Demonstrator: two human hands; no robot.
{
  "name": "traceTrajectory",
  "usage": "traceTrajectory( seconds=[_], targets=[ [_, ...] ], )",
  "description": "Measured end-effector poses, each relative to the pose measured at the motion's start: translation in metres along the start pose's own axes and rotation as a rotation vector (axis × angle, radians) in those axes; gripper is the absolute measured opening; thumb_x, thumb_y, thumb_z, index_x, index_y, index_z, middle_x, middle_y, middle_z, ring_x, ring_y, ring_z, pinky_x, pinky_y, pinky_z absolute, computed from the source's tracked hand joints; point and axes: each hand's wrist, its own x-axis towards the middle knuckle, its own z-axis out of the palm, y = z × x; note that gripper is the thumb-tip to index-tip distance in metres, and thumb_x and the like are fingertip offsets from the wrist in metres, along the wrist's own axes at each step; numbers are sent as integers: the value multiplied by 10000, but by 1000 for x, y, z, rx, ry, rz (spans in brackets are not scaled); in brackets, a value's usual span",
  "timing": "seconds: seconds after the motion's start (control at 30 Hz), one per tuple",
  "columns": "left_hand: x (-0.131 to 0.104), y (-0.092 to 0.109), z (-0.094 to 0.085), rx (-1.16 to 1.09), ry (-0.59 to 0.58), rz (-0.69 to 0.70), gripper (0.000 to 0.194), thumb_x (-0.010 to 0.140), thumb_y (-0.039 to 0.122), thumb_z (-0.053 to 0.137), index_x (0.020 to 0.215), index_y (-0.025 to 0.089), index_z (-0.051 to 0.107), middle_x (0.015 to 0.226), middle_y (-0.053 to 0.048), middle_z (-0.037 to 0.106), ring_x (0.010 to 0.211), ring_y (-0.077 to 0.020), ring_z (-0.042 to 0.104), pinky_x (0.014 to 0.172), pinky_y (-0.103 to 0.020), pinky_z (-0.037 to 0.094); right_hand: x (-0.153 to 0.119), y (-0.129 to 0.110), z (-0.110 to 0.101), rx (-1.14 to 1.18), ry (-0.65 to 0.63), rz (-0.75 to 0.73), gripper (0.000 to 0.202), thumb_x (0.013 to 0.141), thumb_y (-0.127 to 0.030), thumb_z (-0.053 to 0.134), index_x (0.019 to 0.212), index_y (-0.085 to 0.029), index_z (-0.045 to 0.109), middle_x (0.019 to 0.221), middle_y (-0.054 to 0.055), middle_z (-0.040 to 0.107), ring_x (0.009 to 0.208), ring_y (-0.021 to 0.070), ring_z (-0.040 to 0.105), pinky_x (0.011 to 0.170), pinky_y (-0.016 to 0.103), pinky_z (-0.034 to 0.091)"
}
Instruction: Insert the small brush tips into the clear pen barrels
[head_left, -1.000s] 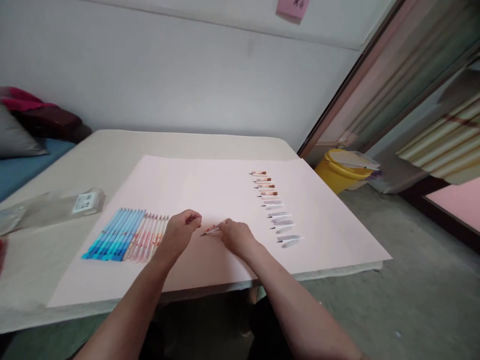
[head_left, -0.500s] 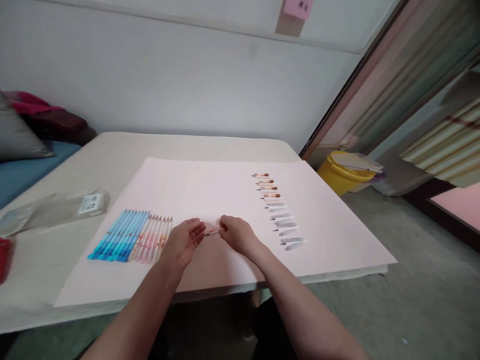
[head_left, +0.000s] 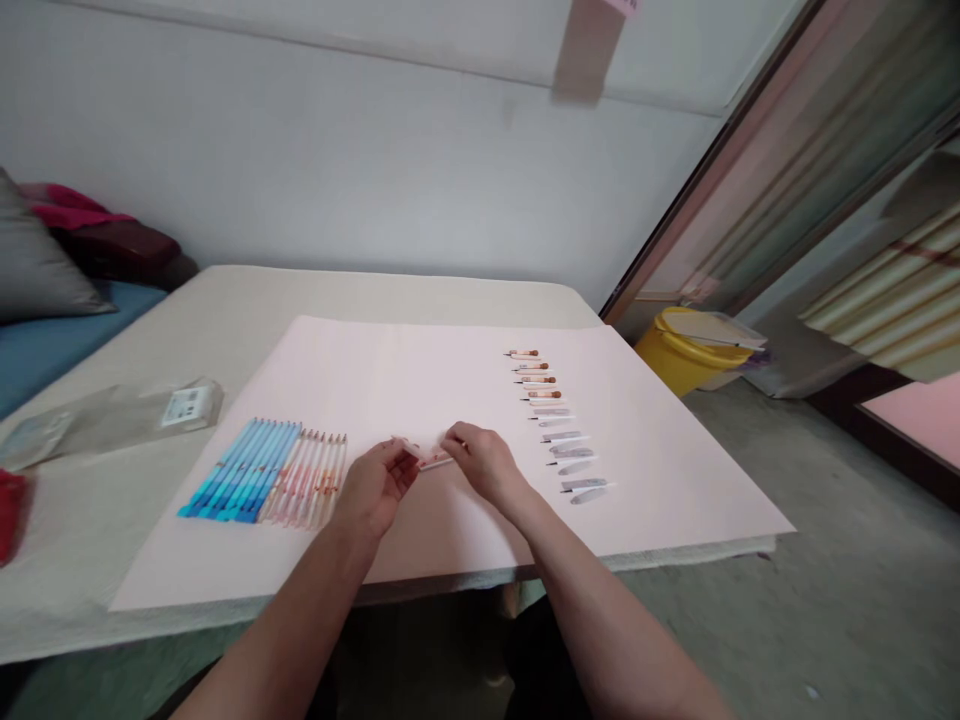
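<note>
Near the middle of the pink sheet, my left hand [head_left: 379,485] pinches a small pale piece with pinkish marks [head_left: 407,446] between thumb and fingers. My right hand [head_left: 484,460] is closed beside it, its fingertips at the end of a thin pink-and-white pen part [head_left: 435,461] that bridges the gap between both hands. Left of my left hand lies a row of clear pens with pink and orange prints [head_left: 304,480], side by side with a row of blue pens [head_left: 244,470]. To the right runs a column of short pen pieces, some brown-tipped [head_left: 541,380], others grey-white [head_left: 576,451].
The pink sheet [head_left: 420,370] covers much of the cream-topped table [head_left: 247,285]. A clear plastic bag with a label [head_left: 142,415] and a red object [head_left: 9,510] lie at the left. Beyond the right edge stands a yellow bucket [head_left: 671,355].
My left hand's fingers have closed from loosely spread to a pinch, and the small pale piece now shows in them. My right hand stays nearly in place, slightly raised.
</note>
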Motion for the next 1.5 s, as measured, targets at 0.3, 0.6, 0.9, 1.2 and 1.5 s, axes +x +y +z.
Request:
traceTrajectory(
  seconds=[0.3, 0.6, 0.9, 1.2, 1.5],
  targets=[
    [5, 21, -6, -68, 36, -5, 56, 744, 107, 565, 708, 89, 604, 692, -77, 627, 643, -130, 609, 572, -234, 510, 5, 16, 20, -371, -266, 74, 246, 831, -172, 403, 997, -195, 583, 993, 108, 565, 835, 201, 576, 622, 272, 370],
    [4, 39, -12, -114, 74, 34, 71, 752, 94, 556, 689, 87, 589, 686, -70, 623, 640, -122, 614, 562, -219, 512, -1, 1, 8, -218, -264, 5, 126, 838, -180, 447, 920, -189, 542, 845, 50, 616, 726, 152, 550, 576, 239, 300],
    [2, 44, -11, -134, 94, 63, 65, 730, 70, 563, 674, 98, 577, 671, -66, 621, 629, -113, 614, 566, -210, 520, -10, -15, -1, 156, -94, -72, 68, 807, -153, 475, 766, -199, 503, 708, -23, 559, 625, 106, 471, 557, 216, 264],
    [5, 40, -12, -55, 87, 95, 20, 708, 103, 592, 695, 90, 586, 670, -61, 623, 611, -101, 604, 560, -194, 498, -11, -15, -1, 115, -87, -100, 64, 791, -150, 491, 772, -200, 528, 718, -23, 561, 624, 99, 469, 555, 213, 264],
    [5, 33, -10, -9, 80, 215, 70, 689, 154, 623, 723, 126, 568, 675, -53, 627, 602, -110, 599, 557, -217, 483, -12, -18, 0, 184, 141, -177, 140, 817, -143, 449, 823, -196, 579, 805, 18, 556, 747, 123, 513, 654, 220, 367]
  ],
)
